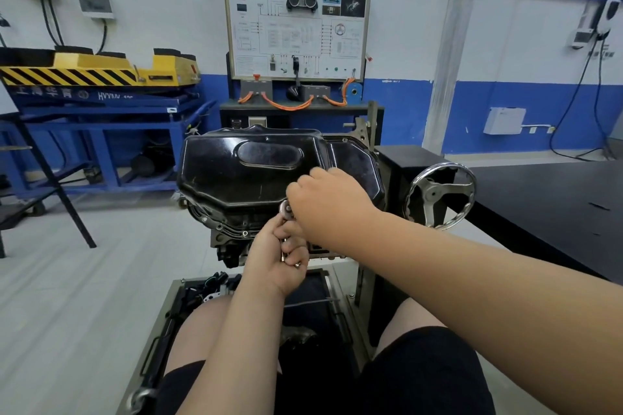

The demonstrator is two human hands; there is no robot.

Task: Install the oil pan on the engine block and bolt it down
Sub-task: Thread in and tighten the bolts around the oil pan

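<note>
The black oil pan (242, 172) lies on top of the engine block (229, 229), which hangs in a stand in front of me. My left hand (278, 259) is below the pan's near flange and grips several metal bolts (286, 254), with one bolt head (286, 209) sticking up between its fingertips. My right hand (328, 202) reaches over from the right, its fingers curled down at that bolt head and at the pan's near edge. What its fingertips hold is hidden. Empty bolt holes show along the near flange.
A chrome handwheel (440, 195) of the stand sits just right of my right hand. A black bench (546, 199) runs along the right. The stand's tray (188, 307) lies below by my knees. A blue lift cart (101, 104) and a training board (296, 23) stand behind.
</note>
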